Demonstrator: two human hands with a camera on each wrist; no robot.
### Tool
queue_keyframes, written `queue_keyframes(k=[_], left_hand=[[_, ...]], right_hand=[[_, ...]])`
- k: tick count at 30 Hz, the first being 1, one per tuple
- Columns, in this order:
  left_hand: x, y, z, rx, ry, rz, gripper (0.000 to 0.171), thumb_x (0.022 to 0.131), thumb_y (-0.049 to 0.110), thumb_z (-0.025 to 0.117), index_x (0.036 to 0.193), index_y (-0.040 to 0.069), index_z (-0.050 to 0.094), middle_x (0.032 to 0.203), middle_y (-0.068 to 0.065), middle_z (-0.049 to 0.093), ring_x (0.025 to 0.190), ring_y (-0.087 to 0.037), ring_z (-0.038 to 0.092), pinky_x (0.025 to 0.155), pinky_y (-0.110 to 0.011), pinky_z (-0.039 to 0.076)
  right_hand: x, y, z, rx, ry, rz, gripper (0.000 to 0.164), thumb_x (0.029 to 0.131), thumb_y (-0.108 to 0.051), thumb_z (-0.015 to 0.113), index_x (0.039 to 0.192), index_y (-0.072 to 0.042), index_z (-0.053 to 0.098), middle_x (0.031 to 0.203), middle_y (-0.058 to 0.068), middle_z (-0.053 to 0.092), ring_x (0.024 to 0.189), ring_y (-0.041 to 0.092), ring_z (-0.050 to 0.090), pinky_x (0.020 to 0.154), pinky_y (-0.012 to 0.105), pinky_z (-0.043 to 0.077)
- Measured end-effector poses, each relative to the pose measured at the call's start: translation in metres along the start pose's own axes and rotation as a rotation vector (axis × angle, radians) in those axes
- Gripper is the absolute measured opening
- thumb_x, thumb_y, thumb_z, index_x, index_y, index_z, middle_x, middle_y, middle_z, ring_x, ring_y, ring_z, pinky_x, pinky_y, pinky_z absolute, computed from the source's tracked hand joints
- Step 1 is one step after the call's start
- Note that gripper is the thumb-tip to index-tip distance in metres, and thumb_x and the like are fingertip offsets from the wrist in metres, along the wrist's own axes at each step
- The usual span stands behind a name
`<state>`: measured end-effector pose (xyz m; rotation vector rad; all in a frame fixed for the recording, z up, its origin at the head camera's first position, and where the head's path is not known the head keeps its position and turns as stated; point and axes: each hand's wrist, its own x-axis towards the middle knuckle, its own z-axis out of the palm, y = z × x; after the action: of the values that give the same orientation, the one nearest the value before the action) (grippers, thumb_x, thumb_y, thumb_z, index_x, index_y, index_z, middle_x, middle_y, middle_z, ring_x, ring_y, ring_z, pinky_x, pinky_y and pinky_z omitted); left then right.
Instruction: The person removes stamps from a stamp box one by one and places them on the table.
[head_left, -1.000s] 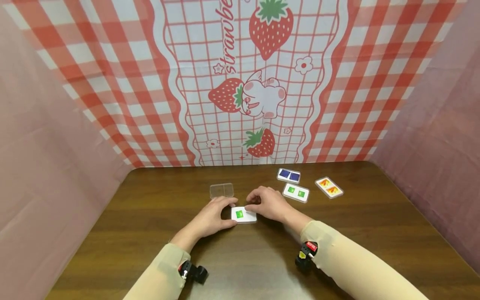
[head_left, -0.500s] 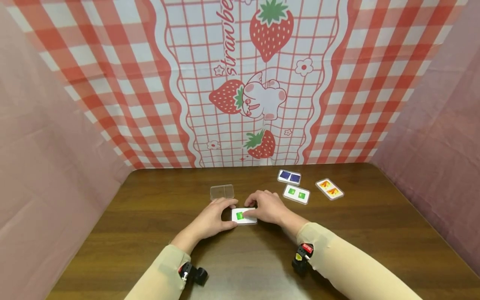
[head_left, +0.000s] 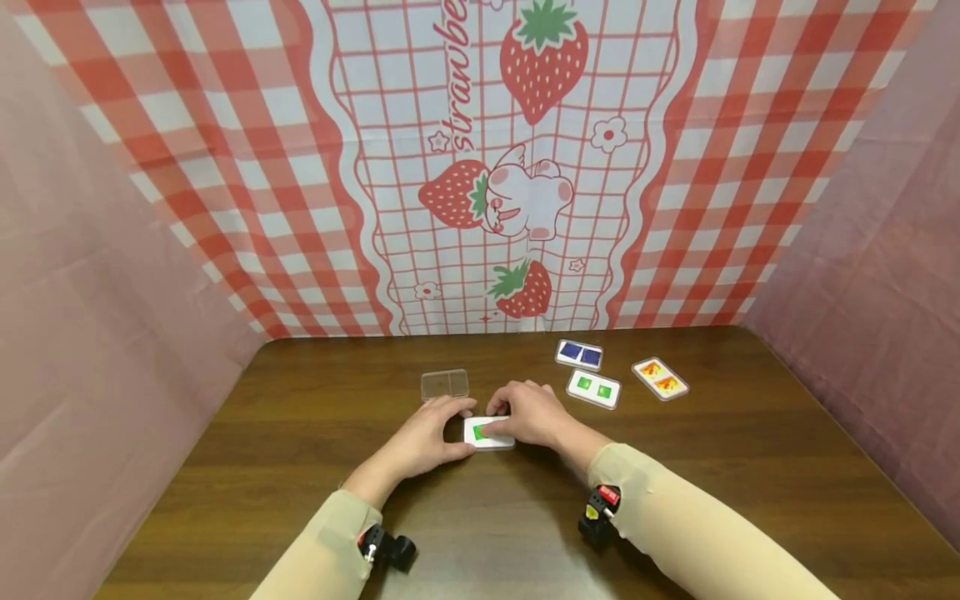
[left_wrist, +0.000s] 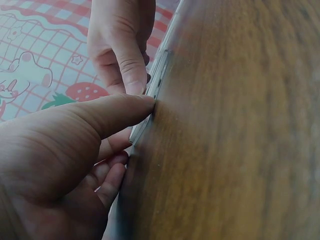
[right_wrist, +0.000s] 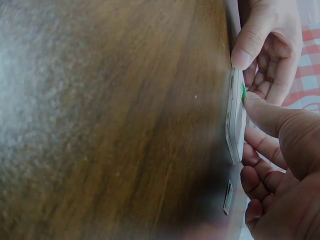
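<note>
A flat, clear-edged white card case (head_left: 495,444) with a green square (head_left: 477,434) lies on the table between both hands. My left hand (head_left: 420,437) holds its left end, thumb at the near edge and fingers toward the far edge. On the green square rests the thumb of my right hand (head_left: 534,414), its other fingers loosely bent by the far edge. The right wrist view shows that thumb against a sliver of the green square (right_wrist: 243,93) and the layered side of the case (right_wrist: 231,122). The right thumb hides part of the case's face.
Behind the left hand lies an empty clear plastic piece (head_left: 444,383). To the right are a case with two blue squares (head_left: 579,354), one with two green squares (head_left: 593,389) and one with orange-red pictures (head_left: 660,379). A checked cloth (head_left: 682,208) hangs behind the wooden table (head_left: 300,400).
My right hand has come slightly nearer and to the left, its thumb sliding from the case's right part onto the green square. The left hand keeps its hold.
</note>
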<state>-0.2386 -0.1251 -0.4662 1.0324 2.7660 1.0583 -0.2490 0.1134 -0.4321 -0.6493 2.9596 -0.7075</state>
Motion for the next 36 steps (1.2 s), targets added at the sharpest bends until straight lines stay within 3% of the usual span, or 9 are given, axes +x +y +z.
queue_keyframes(k=[2,8,11,17,22,26,30,35,36], left_hand=[[0.000,-0.002,0.001,-0.020,0.004,-0.007,0.064,0.096,0.023,0.089,0.150,0.002,0.063,0.139,-0.015,0.069,0.139,-0.043,0.057,0.125,-0.071,0.028],[0.008,-0.041,0.021,0.037,0.041,0.021,0.069,0.092,0.032,0.092,0.152,0.011,0.064,0.135,-0.002,0.071,0.137,-0.031,0.060,0.126,-0.066,0.030],[0.010,-0.048,0.025,0.054,0.043,0.027,0.070,0.092,0.034,0.092,0.153,0.013,0.064,0.135,-0.001,0.071,0.137,-0.029,0.060,0.126,-0.064,0.033],[0.002,-0.022,0.011,0.018,0.037,0.017,0.067,0.095,0.031,0.090,0.152,0.007,0.063,0.134,-0.007,0.071,0.137,-0.035,0.059,0.121,-0.067,0.037],[-0.004,0.007,-0.003,0.000,-0.004,-0.044,0.068,0.095,0.019,0.090,0.154,0.002,0.060,0.132,-0.009,0.071,0.134,-0.037,0.060,0.125,-0.068,0.032],[-0.001,0.010,-0.004,0.006,-0.016,-0.070,0.070,0.096,0.018,0.089,0.156,0.002,0.057,0.134,-0.009,0.071,0.138,-0.036,0.059,0.126,-0.065,0.031],[0.002,-0.001,0.003,-0.013,0.000,-0.053,0.072,0.095,0.021,0.090,0.156,0.004,0.058,0.133,-0.006,0.072,0.141,-0.036,0.057,0.125,-0.067,0.031],[0.001,-0.004,0.003,-0.010,0.008,-0.015,0.071,0.096,0.024,0.089,0.156,0.003,0.057,0.133,-0.008,0.072,0.139,-0.038,0.058,0.124,-0.068,0.032],[0.000,0.001,0.001,-0.018,0.005,-0.017,0.070,0.096,0.022,0.089,0.156,0.002,0.057,0.133,-0.009,0.072,0.138,-0.038,0.058,0.125,-0.068,0.031]], right_hand=[[0.001,-0.001,0.001,-0.003,-0.004,0.003,0.021,0.087,-0.041,0.095,0.096,-0.025,0.084,0.094,-0.013,0.073,0.093,0.014,0.062,0.089,0.046,0.043],[0.002,-0.004,0.001,-0.015,0.007,-0.004,0.022,0.086,-0.039,0.096,0.093,-0.024,0.083,0.091,-0.013,0.072,0.091,0.014,0.060,0.088,0.046,0.043],[0.001,-0.004,0.001,-0.015,0.008,-0.002,0.020,0.087,-0.039,0.096,0.092,-0.024,0.082,0.090,-0.013,0.071,0.090,0.013,0.060,0.087,0.045,0.043],[0.005,0.000,0.004,0.027,0.007,-0.004,0.018,0.090,-0.038,0.094,0.091,-0.024,0.082,0.089,-0.012,0.071,0.090,0.015,0.061,0.088,0.048,0.043],[0.024,0.037,0.033,0.043,0.048,-0.061,0.017,0.089,-0.046,0.092,0.088,-0.033,0.081,0.085,-0.019,0.068,0.087,0.010,0.060,0.083,0.046,0.041],[0.034,0.056,0.046,0.029,0.060,-0.070,0.017,0.088,-0.049,0.092,0.088,-0.037,0.080,0.084,-0.022,0.068,0.087,0.009,0.061,0.083,0.047,0.041],[0.038,0.064,0.049,0.021,0.035,-0.053,0.016,0.089,-0.051,0.091,0.088,-0.041,0.079,0.084,-0.023,0.068,0.088,0.010,0.061,0.085,0.048,0.041],[0.038,0.068,0.051,0.033,0.059,-0.090,0.018,0.091,-0.052,0.090,0.087,-0.041,0.076,0.082,-0.023,0.067,0.086,0.010,0.061,0.084,0.047,0.041],[0.032,0.058,0.044,0.043,0.067,-0.090,0.018,0.092,-0.047,0.090,0.087,-0.038,0.076,0.082,-0.021,0.067,0.085,0.011,0.061,0.084,0.048,0.041]])
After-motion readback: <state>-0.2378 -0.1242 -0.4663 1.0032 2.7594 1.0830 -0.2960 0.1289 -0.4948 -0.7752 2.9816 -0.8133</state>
